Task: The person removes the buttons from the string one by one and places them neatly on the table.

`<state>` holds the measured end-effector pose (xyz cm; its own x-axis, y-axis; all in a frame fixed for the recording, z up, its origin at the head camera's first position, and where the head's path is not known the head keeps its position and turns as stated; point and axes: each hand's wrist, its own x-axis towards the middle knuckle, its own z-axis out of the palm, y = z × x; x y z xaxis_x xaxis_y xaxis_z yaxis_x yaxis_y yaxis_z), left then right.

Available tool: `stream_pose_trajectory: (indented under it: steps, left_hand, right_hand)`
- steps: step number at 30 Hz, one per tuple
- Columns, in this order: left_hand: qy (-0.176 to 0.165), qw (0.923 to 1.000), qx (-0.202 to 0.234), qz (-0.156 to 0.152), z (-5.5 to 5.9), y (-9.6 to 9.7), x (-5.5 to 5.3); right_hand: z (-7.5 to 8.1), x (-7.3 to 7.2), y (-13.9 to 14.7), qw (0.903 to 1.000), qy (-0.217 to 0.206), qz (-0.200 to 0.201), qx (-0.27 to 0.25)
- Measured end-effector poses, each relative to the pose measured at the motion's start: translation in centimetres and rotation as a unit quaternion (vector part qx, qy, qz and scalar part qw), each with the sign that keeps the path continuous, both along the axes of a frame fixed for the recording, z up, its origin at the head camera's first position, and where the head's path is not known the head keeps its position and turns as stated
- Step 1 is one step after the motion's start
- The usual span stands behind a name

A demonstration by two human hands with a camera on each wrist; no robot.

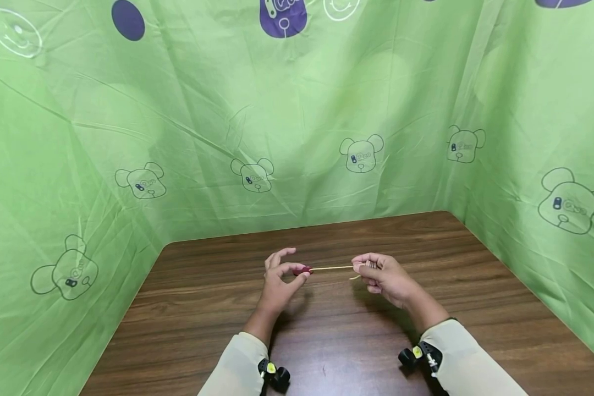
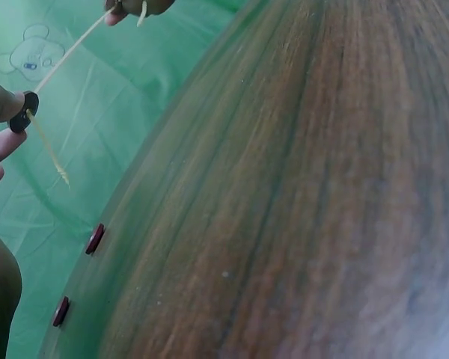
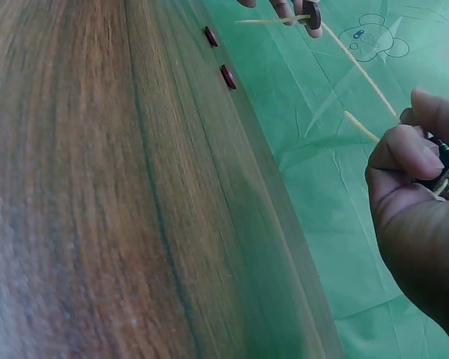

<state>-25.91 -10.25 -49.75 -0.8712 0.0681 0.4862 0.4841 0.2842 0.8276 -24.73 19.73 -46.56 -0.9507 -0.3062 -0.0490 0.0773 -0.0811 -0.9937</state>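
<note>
My left hand [image 1: 278,279] pinches a small dark red button [image 1: 302,270] between thumb and index finger, its other fingers spread. Through the button [image 2: 25,112] runs a yellow string [image 1: 331,268], with a short frayed end hanging below it in the left wrist view. The string stretches straight across to my right hand [image 1: 387,279], which pinches it between thumb and index finger. A loose string end [image 3: 361,127] sticks out from these fingertips. Curled right fingers also hold a dark ridged object [image 3: 447,168], partly hidden; I cannot tell what it is.
Two dark red buttons, one nearer [image 3: 228,76] and one farther [image 3: 211,36], lie on the brown wooden table [image 1: 336,352] in the right wrist view. Green printed cloth [image 1: 302,203] hangs around the table's back and sides. Both wrists wear small black cameras.
</note>
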Motion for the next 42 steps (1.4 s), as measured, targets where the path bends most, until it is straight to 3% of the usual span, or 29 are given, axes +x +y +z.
stream_pose_trajectory:
  steps: [14, 29, 42]
  left_hand:
    - [-0.012, 0.9988, -0.007, 0.047, 0.0, -0.9, -0.6]
    - [-0.014, 0.9967, -0.025, 0.077, -0.7, -1.7, -1.4]
    - [-0.041, 0.9956, -0.048, 0.069, -0.8, -0.9, -1.3]
  right_hand:
    - [0.3, 0.1, 0.8, 0.9987, -0.008, -0.049, -0.004]
    - [-0.2, -0.4, 1.5, 0.9943, -0.006, -0.103, -0.024]
    - [-0.5, -0.5, 1.5, 0.9938, -0.006, -0.106, -0.035]
